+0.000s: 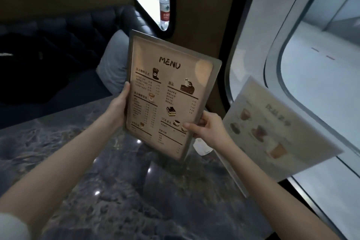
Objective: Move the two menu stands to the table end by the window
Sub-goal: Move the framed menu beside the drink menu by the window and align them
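We find one menu stand [280,132] already set at the table [81,161] edge by the window [321,76]. The second menu stand [167,95], base barely above the table, is clasped by left hand [118,107] and right hand [210,128]; placement remains.

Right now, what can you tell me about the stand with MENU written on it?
The MENU stand is a flat upright panel with a thin grey frame around a beige printed sheet, apparently under a glossy cover that catches a light glare near its top right corner. Dark lettering, price columns and small drawings of cups and cakes fill it. It tilts to the right above the dark marbled table. The left hand grips its left edge; the right hand holds its lower right edge, thumb across the front.
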`<state>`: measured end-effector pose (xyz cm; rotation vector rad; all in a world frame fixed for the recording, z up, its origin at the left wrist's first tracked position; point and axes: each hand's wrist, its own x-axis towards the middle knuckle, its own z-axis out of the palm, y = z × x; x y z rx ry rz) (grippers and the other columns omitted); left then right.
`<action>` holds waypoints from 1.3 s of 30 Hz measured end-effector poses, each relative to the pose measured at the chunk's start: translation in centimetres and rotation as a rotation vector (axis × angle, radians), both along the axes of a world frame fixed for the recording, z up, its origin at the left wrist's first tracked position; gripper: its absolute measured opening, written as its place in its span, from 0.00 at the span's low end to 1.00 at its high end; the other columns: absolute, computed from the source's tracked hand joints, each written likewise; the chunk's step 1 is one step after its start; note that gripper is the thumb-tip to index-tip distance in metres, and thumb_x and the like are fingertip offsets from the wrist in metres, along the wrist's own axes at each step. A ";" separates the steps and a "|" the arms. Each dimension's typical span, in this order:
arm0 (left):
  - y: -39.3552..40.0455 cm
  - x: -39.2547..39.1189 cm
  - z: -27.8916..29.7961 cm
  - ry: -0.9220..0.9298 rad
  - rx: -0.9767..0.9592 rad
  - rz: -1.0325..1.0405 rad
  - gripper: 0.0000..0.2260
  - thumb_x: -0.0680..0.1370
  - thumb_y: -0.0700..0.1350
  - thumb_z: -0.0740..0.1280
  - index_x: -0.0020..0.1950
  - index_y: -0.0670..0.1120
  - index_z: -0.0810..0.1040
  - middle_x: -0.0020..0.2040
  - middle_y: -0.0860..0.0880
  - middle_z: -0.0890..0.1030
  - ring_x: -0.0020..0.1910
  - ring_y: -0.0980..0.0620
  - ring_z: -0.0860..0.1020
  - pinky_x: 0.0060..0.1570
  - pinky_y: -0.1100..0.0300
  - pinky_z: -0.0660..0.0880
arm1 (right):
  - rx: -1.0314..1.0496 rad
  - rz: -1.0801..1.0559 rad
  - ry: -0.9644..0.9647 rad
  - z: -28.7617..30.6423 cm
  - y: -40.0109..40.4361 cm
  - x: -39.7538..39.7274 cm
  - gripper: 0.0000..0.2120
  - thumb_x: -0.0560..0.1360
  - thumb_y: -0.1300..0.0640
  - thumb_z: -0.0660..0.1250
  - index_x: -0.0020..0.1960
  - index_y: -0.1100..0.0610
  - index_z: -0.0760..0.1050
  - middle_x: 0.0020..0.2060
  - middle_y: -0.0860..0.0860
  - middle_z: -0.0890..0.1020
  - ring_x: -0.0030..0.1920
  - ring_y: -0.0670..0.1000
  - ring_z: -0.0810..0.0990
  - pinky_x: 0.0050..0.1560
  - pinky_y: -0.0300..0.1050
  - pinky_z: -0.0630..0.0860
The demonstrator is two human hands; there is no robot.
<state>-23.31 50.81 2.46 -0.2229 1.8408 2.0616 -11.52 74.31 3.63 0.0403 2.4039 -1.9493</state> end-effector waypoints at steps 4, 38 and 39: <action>3.5 -3.5 -0.3 0.033 0.019 -0.024 0.25 0.75 0.63 0.55 0.63 0.48 0.74 0.58 0.47 0.80 0.56 0.50 0.78 0.51 0.53 0.75 | 0.020 -0.095 0.048 -1.1 1.7 -1.5 0.11 0.70 0.60 0.70 0.44 0.44 0.74 0.43 0.40 0.80 0.39 0.34 0.80 0.38 0.31 0.79; 11.9 -13.7 -8.0 -0.008 0.095 0.049 0.25 0.76 0.56 0.62 0.65 0.38 0.71 0.64 0.37 0.75 0.61 0.41 0.75 0.62 0.46 0.72 | 0.114 -0.390 0.070 -11.6 2.6 -7.0 0.15 0.72 0.53 0.68 0.58 0.54 0.75 0.49 0.37 0.77 0.43 0.25 0.74 0.42 0.24 0.75; 11.9 -13.7 -8.1 -0.010 0.094 0.048 0.26 0.76 0.56 0.62 0.65 0.39 0.71 0.64 0.37 0.75 0.61 0.41 0.76 0.62 0.46 0.72 | 0.119 -0.390 0.069 -11.6 2.6 -7.0 0.15 0.72 0.53 0.68 0.58 0.53 0.75 0.49 0.38 0.77 0.43 0.25 0.74 0.42 0.24 0.75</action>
